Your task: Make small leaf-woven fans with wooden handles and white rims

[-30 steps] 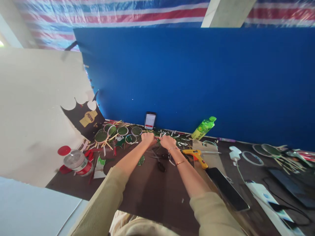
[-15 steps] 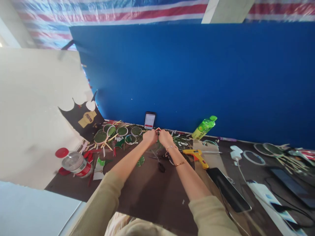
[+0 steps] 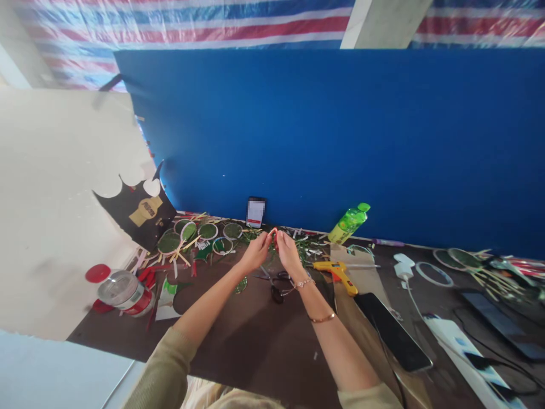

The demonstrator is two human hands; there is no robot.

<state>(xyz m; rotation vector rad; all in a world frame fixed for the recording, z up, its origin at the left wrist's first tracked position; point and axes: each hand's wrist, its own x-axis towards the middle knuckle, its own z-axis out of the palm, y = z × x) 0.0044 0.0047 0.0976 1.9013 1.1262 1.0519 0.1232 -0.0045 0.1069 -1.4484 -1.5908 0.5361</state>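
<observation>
Above the middle of the cluttered table, my left hand and my right hand face each other with fingertips raised. Between them is a thin reddish strip, bent to a peak, each end pinched by one hand. Its exact kind is too small to make out. Below the right wrist lie dark-handled scissors, partly covered by that hand. A round green mesh piece rests beneath the left forearm. Behind the hands a lit phone leans against the blue panel.
To the left are round green fans, a black cut-out board and a red-lidded jar. On the right stand or lie a green bottle, a yellow glue gun, a dark phone and a white power strip.
Both hands have come slightly lower, and their fingers have gone from fist-like to more stretched, still meeting at the strip. The camera view has shifted a little.
</observation>
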